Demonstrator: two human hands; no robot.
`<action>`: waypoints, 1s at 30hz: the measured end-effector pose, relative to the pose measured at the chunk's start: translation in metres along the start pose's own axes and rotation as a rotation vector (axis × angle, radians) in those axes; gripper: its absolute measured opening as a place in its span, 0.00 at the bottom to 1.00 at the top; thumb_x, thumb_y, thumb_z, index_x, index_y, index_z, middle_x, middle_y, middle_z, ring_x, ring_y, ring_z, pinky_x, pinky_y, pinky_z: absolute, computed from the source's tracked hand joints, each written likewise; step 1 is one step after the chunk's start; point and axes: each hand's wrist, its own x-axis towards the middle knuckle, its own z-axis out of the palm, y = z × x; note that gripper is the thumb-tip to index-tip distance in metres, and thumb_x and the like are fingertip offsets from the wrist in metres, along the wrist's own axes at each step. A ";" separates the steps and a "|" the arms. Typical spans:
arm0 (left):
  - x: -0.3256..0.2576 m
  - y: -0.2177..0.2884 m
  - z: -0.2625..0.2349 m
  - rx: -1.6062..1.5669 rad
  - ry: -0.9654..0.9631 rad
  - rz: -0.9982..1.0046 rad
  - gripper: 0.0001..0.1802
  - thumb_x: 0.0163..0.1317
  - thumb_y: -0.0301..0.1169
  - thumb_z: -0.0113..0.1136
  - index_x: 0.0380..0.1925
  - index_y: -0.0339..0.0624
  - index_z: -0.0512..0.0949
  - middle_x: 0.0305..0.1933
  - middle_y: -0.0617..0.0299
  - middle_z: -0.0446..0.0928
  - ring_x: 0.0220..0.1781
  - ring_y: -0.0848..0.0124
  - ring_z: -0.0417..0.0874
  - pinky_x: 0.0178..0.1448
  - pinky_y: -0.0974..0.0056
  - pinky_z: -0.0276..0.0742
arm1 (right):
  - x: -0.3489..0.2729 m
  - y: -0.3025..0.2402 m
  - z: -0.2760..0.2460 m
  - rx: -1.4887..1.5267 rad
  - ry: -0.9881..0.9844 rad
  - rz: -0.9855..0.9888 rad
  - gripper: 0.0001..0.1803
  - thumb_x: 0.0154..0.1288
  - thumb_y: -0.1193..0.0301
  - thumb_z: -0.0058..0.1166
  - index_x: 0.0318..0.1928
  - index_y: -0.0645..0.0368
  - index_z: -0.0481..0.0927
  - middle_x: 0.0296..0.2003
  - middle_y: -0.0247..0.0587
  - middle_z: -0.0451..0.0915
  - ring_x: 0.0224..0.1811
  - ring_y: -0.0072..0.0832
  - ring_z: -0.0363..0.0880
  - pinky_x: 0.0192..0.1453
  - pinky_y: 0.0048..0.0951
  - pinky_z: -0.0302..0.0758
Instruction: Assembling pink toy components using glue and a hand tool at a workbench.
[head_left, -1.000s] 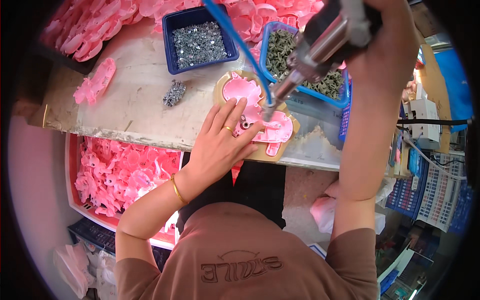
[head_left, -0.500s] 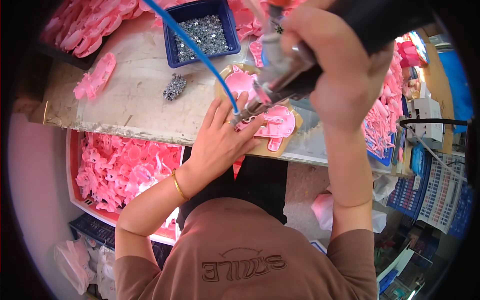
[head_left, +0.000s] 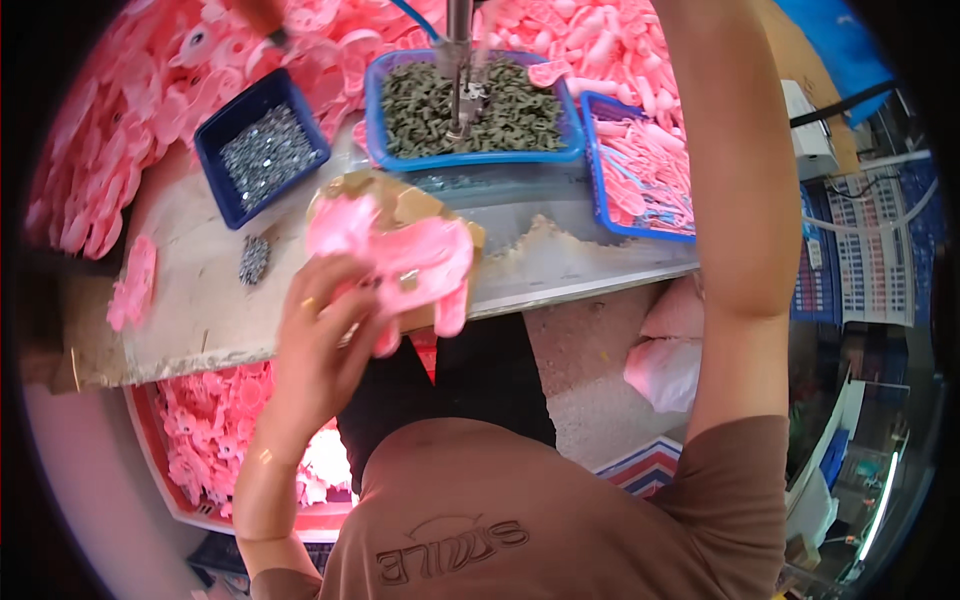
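My left hand [head_left: 325, 335] grips a pink plastic toy shell [head_left: 425, 255], fingers and thumb closed on its left side. The shell is smeared by motion, and it covers part of the tan jig [head_left: 395, 200] on the bench. My right forearm [head_left: 745, 190] reaches up past the top edge, and the hand itself is out of the picture. At top centre, the metal nose of a screwdriver-like tool [head_left: 459, 75] points down over a blue basket [head_left: 478, 160] of small dark pieces. A blue air hose [head_left: 415, 18] runs beside it.
A dark blue tray of screws [head_left: 265, 155] and a small screw cluster [head_left: 254, 260] lie left of the jig. Pink parts [head_left: 100, 150] heap along the back. Another blue basket [head_left: 640, 165] stands right; a bin of pink parts [head_left: 215, 440] sits below the bench.
My left hand has gone from resting on the jig to holding the pink shell above it. The tool has moved up off the jig, and my right hand has left the view.
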 end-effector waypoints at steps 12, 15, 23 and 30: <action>-0.132 0.019 -0.167 0.361 -0.392 -0.689 0.24 0.60 0.27 0.64 0.58 0.36 0.75 0.54 0.52 0.77 0.57 0.56 0.76 0.63 0.58 0.70 | -0.260 0.085 -0.106 -0.781 -0.435 0.785 0.16 0.56 0.66 0.67 0.37 0.63 0.77 0.28 0.39 0.78 0.32 0.27 0.77 0.39 0.32 0.75; -0.116 0.019 -0.148 0.295 -0.270 -0.702 0.25 0.61 0.25 0.62 0.60 0.37 0.74 0.57 0.50 0.77 0.60 0.56 0.77 0.65 0.58 0.70 | -0.270 0.082 -0.103 -0.846 -0.386 0.780 0.16 0.54 0.69 0.67 0.38 0.64 0.77 0.29 0.39 0.78 0.33 0.27 0.78 0.38 0.32 0.76; -0.005 0.041 -0.008 -0.091 -0.181 -0.011 0.28 0.52 0.21 0.69 0.57 0.45 0.78 0.62 0.53 0.75 0.53 0.54 0.81 0.56 0.55 0.78 | -0.246 0.019 -0.056 -0.131 -0.405 0.787 0.18 0.59 0.73 0.65 0.50 0.62 0.80 0.38 0.40 0.83 0.41 0.26 0.83 0.45 0.30 0.80; 0.008 0.040 0.059 -0.236 -0.243 0.343 0.25 0.54 0.22 0.69 0.54 0.37 0.79 0.58 0.52 0.77 0.48 0.59 0.84 0.48 0.61 0.83 | -0.252 0.012 0.005 0.232 -0.607 0.648 0.20 0.59 0.71 0.66 0.52 0.61 0.80 0.38 0.40 0.83 0.40 0.30 0.83 0.47 0.31 0.79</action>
